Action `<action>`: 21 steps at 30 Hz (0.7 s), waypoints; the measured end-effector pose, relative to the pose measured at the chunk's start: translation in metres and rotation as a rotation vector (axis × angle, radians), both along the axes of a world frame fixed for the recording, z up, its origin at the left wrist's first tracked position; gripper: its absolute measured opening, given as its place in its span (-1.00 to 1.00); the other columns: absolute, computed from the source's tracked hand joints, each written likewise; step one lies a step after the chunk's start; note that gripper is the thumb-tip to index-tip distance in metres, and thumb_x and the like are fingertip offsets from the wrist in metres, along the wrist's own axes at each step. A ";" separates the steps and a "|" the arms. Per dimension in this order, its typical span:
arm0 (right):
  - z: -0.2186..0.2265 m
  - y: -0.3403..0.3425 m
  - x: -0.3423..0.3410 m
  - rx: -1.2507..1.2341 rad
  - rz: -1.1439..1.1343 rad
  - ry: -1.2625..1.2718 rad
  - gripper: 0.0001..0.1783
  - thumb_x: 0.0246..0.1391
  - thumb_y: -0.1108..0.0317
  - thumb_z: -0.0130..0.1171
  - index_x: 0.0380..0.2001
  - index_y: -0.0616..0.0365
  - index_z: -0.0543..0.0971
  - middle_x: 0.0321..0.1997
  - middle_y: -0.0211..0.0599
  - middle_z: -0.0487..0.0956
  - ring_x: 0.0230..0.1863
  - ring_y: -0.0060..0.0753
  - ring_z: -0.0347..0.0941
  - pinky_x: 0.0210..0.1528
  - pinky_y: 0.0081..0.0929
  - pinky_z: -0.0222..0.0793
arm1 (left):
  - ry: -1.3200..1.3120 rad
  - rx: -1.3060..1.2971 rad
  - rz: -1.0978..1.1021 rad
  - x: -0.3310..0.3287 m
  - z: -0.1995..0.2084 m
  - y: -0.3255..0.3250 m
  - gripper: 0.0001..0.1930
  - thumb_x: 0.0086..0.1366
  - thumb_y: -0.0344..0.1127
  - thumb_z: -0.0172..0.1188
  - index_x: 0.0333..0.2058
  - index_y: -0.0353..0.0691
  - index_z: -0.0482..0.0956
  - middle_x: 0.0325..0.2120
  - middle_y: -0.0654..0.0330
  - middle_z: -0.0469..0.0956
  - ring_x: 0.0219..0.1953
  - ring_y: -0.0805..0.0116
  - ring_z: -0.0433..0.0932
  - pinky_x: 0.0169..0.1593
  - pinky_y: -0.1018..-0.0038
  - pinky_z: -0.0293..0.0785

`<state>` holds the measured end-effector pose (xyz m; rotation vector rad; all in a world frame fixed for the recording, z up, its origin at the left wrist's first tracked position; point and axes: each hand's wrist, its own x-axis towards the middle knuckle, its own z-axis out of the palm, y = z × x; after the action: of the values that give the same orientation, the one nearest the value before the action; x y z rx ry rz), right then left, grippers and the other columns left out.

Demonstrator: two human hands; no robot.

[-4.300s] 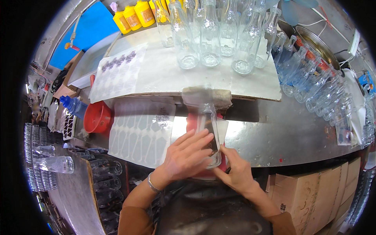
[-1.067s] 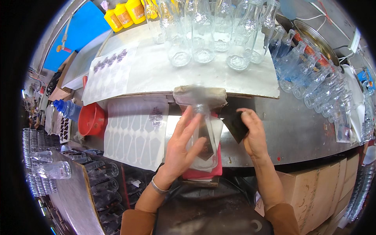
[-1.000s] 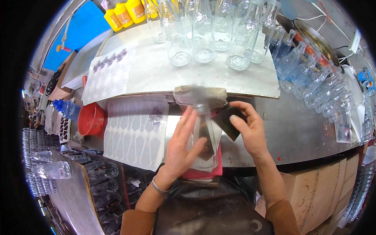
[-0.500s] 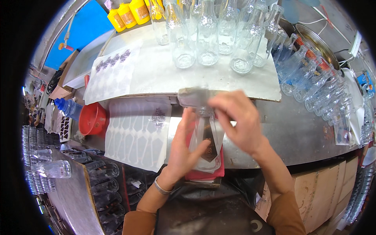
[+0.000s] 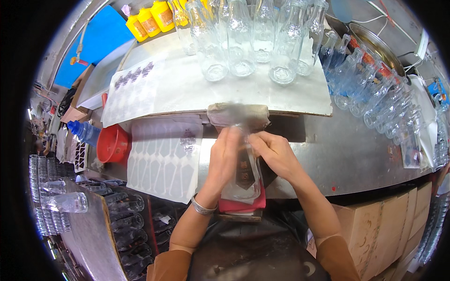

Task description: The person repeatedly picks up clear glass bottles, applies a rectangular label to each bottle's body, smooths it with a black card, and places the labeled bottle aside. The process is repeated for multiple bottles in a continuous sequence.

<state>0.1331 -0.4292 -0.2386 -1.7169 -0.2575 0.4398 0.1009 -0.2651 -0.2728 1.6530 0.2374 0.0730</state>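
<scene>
A clear glass bottle (image 5: 257,189) lies in front of me with its neck pointing away, and a dark pointed label (image 5: 245,177) shows on its upper side. My left hand (image 5: 222,161) is closed along the left side of its neck and shoulder, the fingers held together. From the right, my right hand (image 5: 277,152) pinches at the shoulder with thumb and forefinger; whether a thin film is between them cannot be seen. Under the bottle's base is a red cloth (image 5: 227,207). Beyond the hands the bottle's mouth end is blurred, over a rolled pale cloth (image 5: 259,112).
Clear bottles (image 5: 241,65) stand on the raised white board (image 5: 173,89); several more lean at right (image 5: 370,93). Left of me are a label sheet (image 5: 161,161), a red bowl (image 5: 114,143) and a blue bottle (image 5: 84,131). Cardboard boxes (image 5: 375,225) stand lower right.
My right hand has come down toward the bottle's shoulder and its fingers have closed there. My left hand has closed in on the neck, its thumb no longer spread over the label.
</scene>
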 end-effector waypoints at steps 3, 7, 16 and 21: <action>0.007 0.003 0.011 -0.114 0.050 -0.060 -0.51 0.31 0.05 0.13 -0.30 0.40 0.62 -0.50 -0.30 0.60 -0.41 -0.58 0.46 -0.30 -0.52 0.39 | -0.033 0.015 -0.040 0.002 -0.004 0.003 -0.49 0.58 0.10 -0.20 -0.16 -0.28 0.48 -0.35 0.21 0.55 -0.35 0.52 0.52 -0.23 0.57 0.47; 0.000 0.006 0.013 -0.090 0.065 -0.027 -0.45 0.28 -0.06 0.16 -0.34 0.35 0.66 -0.43 -0.21 0.68 -0.35 -0.43 0.58 -0.21 -0.43 0.47 | -0.039 -0.030 -0.064 0.002 -0.006 0.005 -0.50 0.58 0.10 -0.21 -0.18 -0.27 0.48 -0.36 0.21 0.54 -0.37 0.51 0.50 -0.23 0.54 0.46; 0.001 0.007 0.028 -0.140 0.119 0.036 -0.30 0.29 -0.23 0.02 -0.45 0.29 0.66 -0.46 -0.18 0.66 -0.35 -0.35 0.57 -0.17 -0.39 0.44 | 0.071 -0.238 -0.106 0.003 -0.003 0.006 -0.47 0.59 0.11 -0.24 -0.16 -0.27 0.50 -0.36 0.23 0.54 -0.33 0.49 0.50 -0.18 0.54 0.45; 0.004 0.010 0.033 -0.264 0.186 -0.015 -0.27 0.30 -0.29 -0.04 -0.36 0.22 0.71 -0.39 -0.17 0.68 -0.30 -0.28 0.58 -0.10 -0.36 0.44 | -0.049 -0.186 -0.098 0.005 -0.008 0.003 -0.45 0.58 0.12 -0.25 -0.15 -0.27 0.52 -0.36 0.26 0.55 -0.37 0.55 0.50 -0.28 0.58 0.43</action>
<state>0.1661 -0.4190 -0.2343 -1.9630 -0.3858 0.6204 0.1059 -0.2625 -0.2809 1.4734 0.1214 0.0168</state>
